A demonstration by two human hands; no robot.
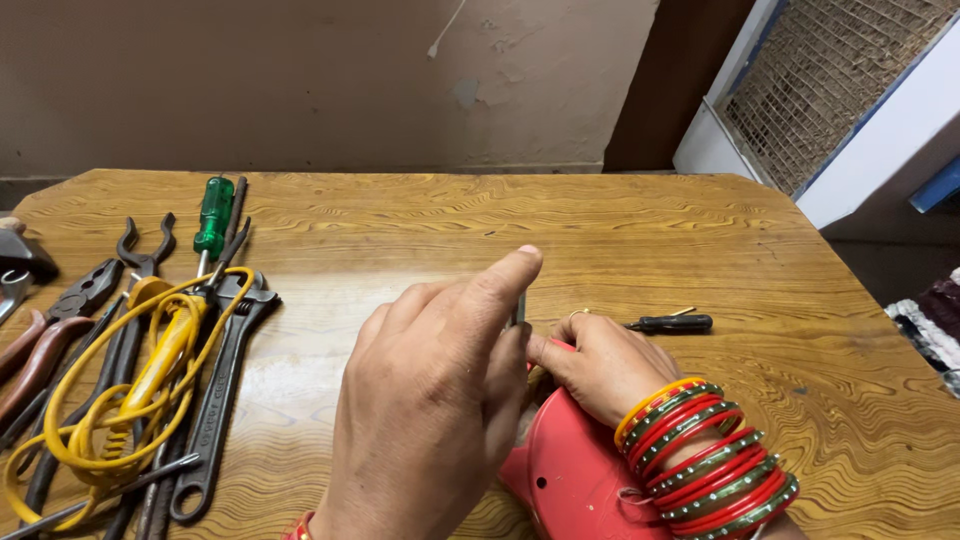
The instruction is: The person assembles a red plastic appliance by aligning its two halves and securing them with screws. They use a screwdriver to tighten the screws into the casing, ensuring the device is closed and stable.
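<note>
Left hand (430,400) pinches a thin metal tool (520,308) upright; right hand (600,365) grips the red casing (570,480) (partly hidden) — black screwdriver (670,323) just beyond.

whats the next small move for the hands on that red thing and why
Probably seat the thin metal tool pinched by the left hand straight down into the red casing, since its tip already sits at the casing's top edge and the right hand steadies it.
</note>
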